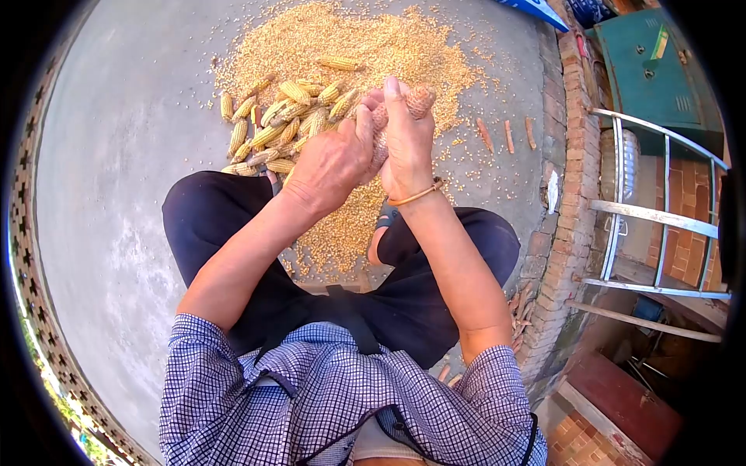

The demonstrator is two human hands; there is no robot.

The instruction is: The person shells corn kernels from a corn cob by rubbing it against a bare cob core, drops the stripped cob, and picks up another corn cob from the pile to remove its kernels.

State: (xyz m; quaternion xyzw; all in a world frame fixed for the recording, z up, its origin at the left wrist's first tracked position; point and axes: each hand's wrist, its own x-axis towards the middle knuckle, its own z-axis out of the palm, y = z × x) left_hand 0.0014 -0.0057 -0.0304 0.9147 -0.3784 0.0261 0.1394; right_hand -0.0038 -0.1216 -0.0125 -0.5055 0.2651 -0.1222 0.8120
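Note:
My left hand (334, 161) and my right hand (408, 146) are close together in front of me, above the kernels. Both are closed around reddish, bare-looking corncob (420, 101). One end pokes out past my right thumb, and more of its pink surface shows between the palms. Whether this is one cob or two pressed together, I cannot tell. Just beyond my left hand lies a heap of yellow corn ears (291, 124), some with pale husky tips. Loose kernels (350, 46) spread behind the heap and also between my feet (346, 233).
Several stripped cobs (509, 136) lie on the concrete floor (116, 140) to the right. A low brick edge (573, 155) runs along that side, with a metal ladder-like frame (660, 210) and a green cabinet (653, 66) beyond. More cobs (522, 311) lie beside my right knee.

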